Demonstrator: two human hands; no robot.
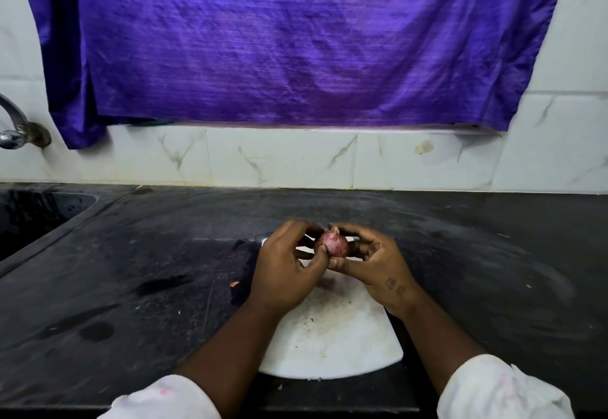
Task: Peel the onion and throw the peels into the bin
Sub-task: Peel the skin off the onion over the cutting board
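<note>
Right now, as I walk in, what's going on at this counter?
A person is peeling a small red onion, holding it up above a white cutting board on a dark counter. The left hand grips one side with its thumb pressed against the skin, and the right hand cradles the other side. Most of the reddish skin looks to be on. No bin is in view.

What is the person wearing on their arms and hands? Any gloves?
No gloves: the left hand and right hand are bare, with no rings or watch showing. The left sleeve and right sleeve are white with faint pink smudges, and leave the forearms uncovered. A small dark marking sits on the right hand near the wrist.
</note>
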